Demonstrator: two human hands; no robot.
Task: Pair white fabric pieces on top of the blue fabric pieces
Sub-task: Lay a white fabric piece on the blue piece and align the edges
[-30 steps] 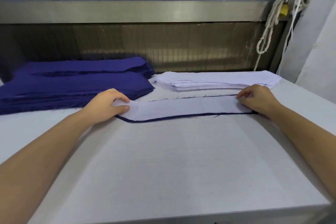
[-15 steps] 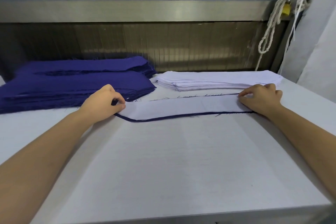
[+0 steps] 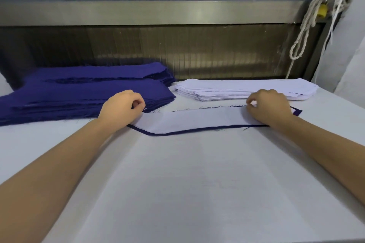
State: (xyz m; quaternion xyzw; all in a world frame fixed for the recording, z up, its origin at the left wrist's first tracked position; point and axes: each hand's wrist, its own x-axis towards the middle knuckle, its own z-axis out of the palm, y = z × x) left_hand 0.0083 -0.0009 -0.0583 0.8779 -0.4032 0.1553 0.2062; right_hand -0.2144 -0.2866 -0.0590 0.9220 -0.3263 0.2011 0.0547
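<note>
Now aligning one white strip [image 3: 197, 119] over its blue strip [image 3: 296, 112].
Right hand [image 3: 270, 106] pinches the white strip; left hand [image 3: 122, 108] is curled at the other end (grip hidden). Next, I'd judge, square the edges.

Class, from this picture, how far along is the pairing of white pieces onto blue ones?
Done: one white piece lies on a blue piece. In hand: the left hand and right hand sit at its ends. Left: the blue stack and white stack behind.

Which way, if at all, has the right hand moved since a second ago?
Yes. The right hand slid left, judged against the white stack behind it.
</note>
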